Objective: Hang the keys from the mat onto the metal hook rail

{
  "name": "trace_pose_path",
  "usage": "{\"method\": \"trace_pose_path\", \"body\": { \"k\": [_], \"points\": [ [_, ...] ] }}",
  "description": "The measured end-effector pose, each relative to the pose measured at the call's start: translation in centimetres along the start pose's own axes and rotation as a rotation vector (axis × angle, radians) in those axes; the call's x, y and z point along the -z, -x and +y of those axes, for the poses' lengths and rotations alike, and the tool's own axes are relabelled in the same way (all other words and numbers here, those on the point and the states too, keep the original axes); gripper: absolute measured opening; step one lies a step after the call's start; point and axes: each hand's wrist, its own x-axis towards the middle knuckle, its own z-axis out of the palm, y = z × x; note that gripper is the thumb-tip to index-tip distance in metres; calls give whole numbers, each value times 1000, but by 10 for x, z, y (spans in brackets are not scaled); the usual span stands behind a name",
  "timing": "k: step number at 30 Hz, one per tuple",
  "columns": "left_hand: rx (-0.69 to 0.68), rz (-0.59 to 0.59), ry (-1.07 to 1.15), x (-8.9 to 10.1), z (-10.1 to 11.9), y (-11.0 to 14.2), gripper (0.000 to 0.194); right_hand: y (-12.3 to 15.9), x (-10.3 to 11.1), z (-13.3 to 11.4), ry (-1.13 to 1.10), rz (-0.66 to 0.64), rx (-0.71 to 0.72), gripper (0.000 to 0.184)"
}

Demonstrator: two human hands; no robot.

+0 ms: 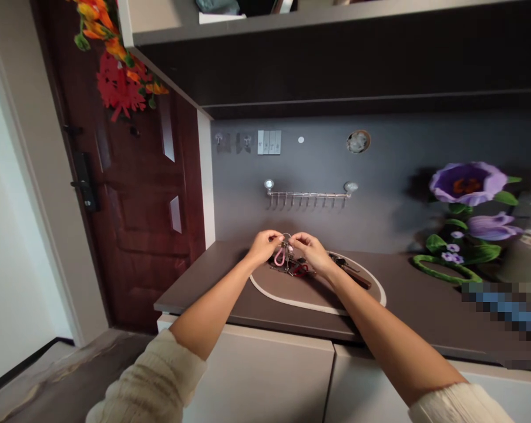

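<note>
Both hands meet over a brown mat with a pale rim on the counter. Between them is a bunch of keys on a thin ring, with a pink loop hanging from it. My left hand pinches the ring from the left. On its right side, my right hand pinches the same ring. Below the hands, a red loop and dark items lie on the mat, partly hidden. A brown strap-like item lies right of my right hand.
A rail with several hooks is fixed to the grey wall behind the hands. Purple artificial flowers stand at the right on the counter. A dark shelf overhangs. A red-brown door is at the left.
</note>
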Motion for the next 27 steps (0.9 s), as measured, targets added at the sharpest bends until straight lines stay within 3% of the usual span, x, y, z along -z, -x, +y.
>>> {"method": "trace_pose_path", "body": {
  "k": [3,5,9,11,16,27],
  "points": [
    [-62,6,-81,11,8,-15,19,-13,2,-10,9,-6,43,26],
    [-71,77,-93,17,8,-23,22,-25,2,-12,-27,8,61,25],
    [-37,282,-167,23,-10,-27,27,-53,-4,-11,-95,92,35,22],
    [-39,328,-259,24,-24,-24,26,-66,-9,-10,-122,134,-8,19],
    [-54,279,-471,25,-45,-16,22,-93,-28,-10,-209,227,-78,9],
    [-43,254,-722,28,-43,-11,27,-139,-57,9,-282,451,-110,11]
  ]
}}
